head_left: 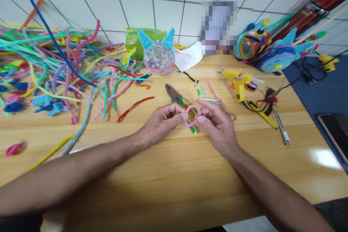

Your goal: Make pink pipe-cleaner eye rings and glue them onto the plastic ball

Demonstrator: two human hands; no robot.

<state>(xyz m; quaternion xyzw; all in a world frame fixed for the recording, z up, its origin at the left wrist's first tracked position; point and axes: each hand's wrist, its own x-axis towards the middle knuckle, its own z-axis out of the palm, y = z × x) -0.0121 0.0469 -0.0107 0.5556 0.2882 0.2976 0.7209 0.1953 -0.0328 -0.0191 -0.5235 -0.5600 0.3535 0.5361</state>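
Between my two hands is a pink pipe cleaner (195,108) bent into a small ring. My left hand (169,117) pinches its left side between thumb and fingers. On the ring's right side, my right hand (217,121) grips it with the thumb and a finger. Pliers (174,95) with green and yellow handles lie on the table beneath the ring, their handles partly hidden by it and my fingers. Beyond my hands stands a clear ball (159,58) with blue fuzzy ears and a pink band. A red pipe cleaner (136,108) lies left of the pliers.
A large heap of coloured pipe cleaners (62,65) covers the table's left side. At right are a yellow glue gun (237,81), a yellow cutter (263,115), a silver cutter (282,128) and a phone (334,130). Blue fuzzy figures (280,58) and a red flask (307,14) stand behind.
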